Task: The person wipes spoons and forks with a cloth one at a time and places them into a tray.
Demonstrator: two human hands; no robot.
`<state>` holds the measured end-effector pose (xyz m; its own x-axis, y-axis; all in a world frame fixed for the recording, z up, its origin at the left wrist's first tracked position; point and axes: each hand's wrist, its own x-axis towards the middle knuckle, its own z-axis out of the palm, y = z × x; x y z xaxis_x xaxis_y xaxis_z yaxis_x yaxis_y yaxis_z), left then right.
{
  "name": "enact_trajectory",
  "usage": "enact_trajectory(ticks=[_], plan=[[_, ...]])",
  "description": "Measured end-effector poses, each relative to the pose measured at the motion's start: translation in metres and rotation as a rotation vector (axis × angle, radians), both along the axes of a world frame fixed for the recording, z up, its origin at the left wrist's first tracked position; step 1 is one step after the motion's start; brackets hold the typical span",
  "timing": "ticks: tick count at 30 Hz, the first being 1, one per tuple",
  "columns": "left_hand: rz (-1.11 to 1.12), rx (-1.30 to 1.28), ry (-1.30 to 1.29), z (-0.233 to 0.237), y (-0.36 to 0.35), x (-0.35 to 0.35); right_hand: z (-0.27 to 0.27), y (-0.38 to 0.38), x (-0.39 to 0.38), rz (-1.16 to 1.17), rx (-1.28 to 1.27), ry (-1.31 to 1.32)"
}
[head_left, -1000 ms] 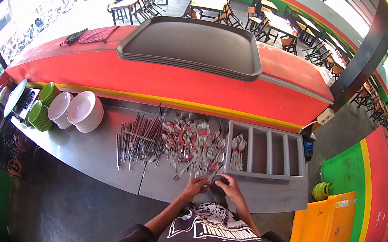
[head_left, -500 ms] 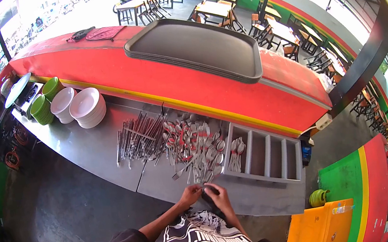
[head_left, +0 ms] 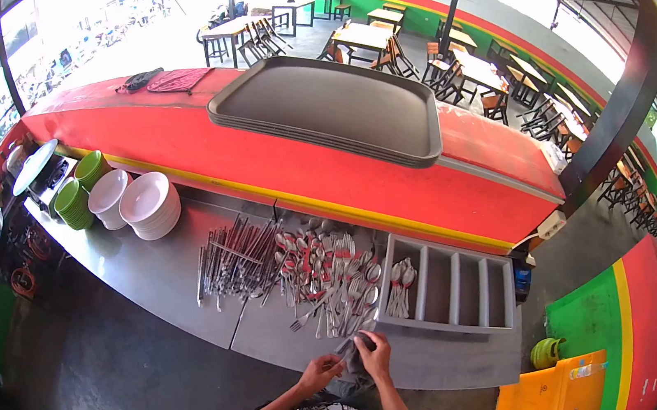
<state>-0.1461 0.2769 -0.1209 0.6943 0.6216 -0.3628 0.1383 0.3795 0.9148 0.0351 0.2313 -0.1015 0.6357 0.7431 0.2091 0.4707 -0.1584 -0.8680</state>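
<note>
My right hand [head_left: 376,355] is closed around a dark grey cloth [head_left: 353,363], part of which hangs between my hands at the counter's front edge. Beside it, my left hand [head_left: 321,374] has its fingers pinched at the cloth's left side; what they grip is too small to make out. Just beyond my hands a loose heap of spoons and forks [head_left: 329,275] lies on the steel counter [head_left: 272,341]. To the right stands a grey cutlery tray [head_left: 454,323], with several spoons [head_left: 401,288] in its leftmost compartment.
A pile of chopsticks [head_left: 232,259] lies left of the cutlery. Further left stand stacked white bowls [head_left: 150,208] and green bowls [head_left: 73,207]. Dark serving trays [head_left: 324,110] are stacked on the red ledge [head_left: 188,149]. An orange cabinet [head_left: 549,396] is at right.
My hands have moved slightly apart, and the left is lower and further left. The dark cloth shows more between them. The view has tilted a little.
</note>
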Motion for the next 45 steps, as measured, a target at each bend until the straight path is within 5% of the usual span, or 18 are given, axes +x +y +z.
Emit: enact_trajectory(ticks=[12, 25, 31, 33, 35, 45], plan=[[-0.094, -0.008, -0.041, 0.026, -0.011, -0.015, 0.010, -0.017, -0.013, -0.256, 0.149, -0.152], [0.003, -0.037, -0.083, 0.036, -0.002, -0.020, 0.036, -0.024, 0.006, -0.470, 0.222, 0.055], [0.114, 0.023, -0.127, 0.029, 0.007, 0.008, 0.068, -0.019, -0.019, -0.161, 0.149, 0.364], [0.158, 0.012, -0.144, 0.028, 0.008, 0.021, 0.065, -0.013, -0.027, 0.017, 0.079, 0.280], [0.218, -0.038, -0.168, 0.029, 0.009, 0.031, 0.062, -0.005, -0.041, 0.018, 0.111, 0.204], [0.155, -0.038, -0.131, 0.033, 0.024, 0.031, 0.048, 0.000, -0.017, 0.126, -0.010, 0.750]])
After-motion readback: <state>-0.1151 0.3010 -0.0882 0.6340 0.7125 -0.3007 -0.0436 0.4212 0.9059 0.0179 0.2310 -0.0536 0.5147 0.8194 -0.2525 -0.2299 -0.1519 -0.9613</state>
